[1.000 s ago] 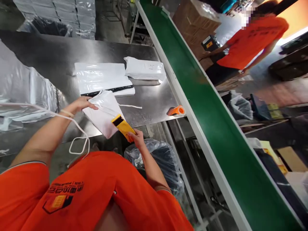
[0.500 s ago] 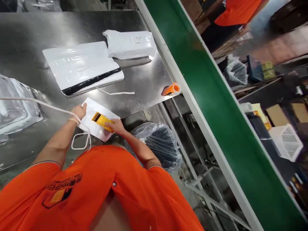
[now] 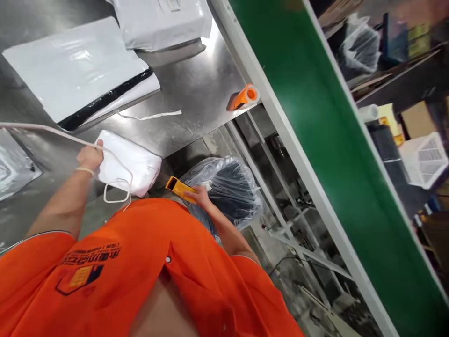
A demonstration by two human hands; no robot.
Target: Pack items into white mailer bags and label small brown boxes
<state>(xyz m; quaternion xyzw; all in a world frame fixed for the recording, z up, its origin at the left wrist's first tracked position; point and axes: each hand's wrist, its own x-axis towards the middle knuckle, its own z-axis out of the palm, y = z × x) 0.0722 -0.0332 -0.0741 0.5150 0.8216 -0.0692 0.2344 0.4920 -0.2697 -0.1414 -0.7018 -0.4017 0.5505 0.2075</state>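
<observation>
My left hand (image 3: 90, 157) grips the left edge of a white plastic-wrapped parcel (image 3: 124, 164), which is tilted at the table's front edge. A white cord (image 3: 66, 134) runs in from the left, crosses the parcel and ends in a loop near my chest. In my right hand (image 3: 201, 195) is a yellow handheld device (image 3: 180, 189) with a dark end, held clear of the parcel to its right. A white mailer (image 3: 75, 65) with a black strip lies on the table beyond the parcel, and a bulkier wrapped parcel (image 3: 163, 23) sits behind it.
An orange roll (image 3: 245, 97) lies at the right corner of the metal table (image 3: 196, 86). Along the right runs a green conveyor belt (image 3: 315, 121). Below stands a bin lined with clear plastic (image 3: 233, 192). Another wrapped parcel (image 3: 16, 164) is at far left, and a white strip (image 3: 150, 115) lies mid-table.
My right hand has drawn the yellow device off the parcel and out to the right. My left hand still has the parcel, now tipped more. The view has shifted downward.
</observation>
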